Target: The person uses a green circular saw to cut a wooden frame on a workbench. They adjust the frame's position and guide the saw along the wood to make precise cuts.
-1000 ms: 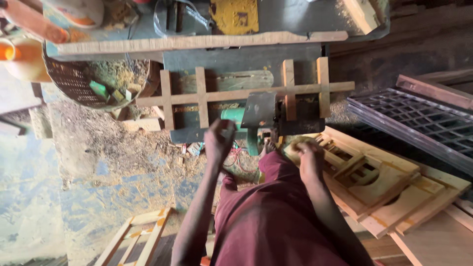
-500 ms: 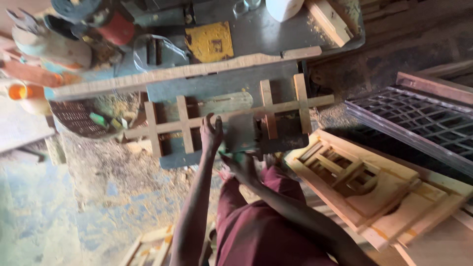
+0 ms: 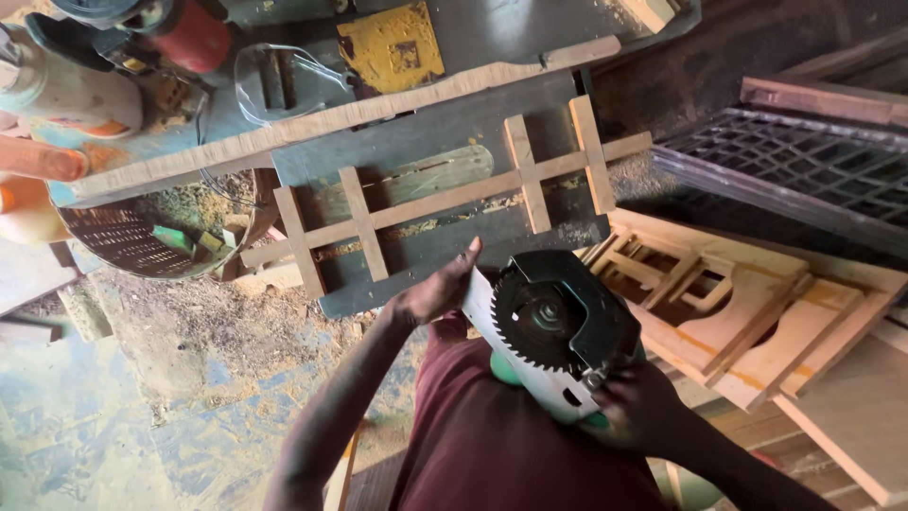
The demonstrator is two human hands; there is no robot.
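- The right hand (image 3: pixel 636 409) is nearest, its fingers closed around the lower body of a circular saw (image 3: pixel 558 331) held above the person's lap.
- The saw is turned with its toothed blade (image 3: pixel 541 317) facing up toward the camera, a dark guard curving around it.
- The left hand (image 3: pixel 437 289) grips the edge of the saw's pale base plate, thumb pointing up.
- Just beyond the hands, a wooden lattice frame (image 3: pixel 445 194) lies across a dark board.
- To the right lie stacked wooden frames (image 3: pixel 747 312).
- Farthest, the bench (image 3: pixel 492 28) carries a long wooden strip (image 3: pixel 331 118) and a yellow block (image 3: pixel 392 45).
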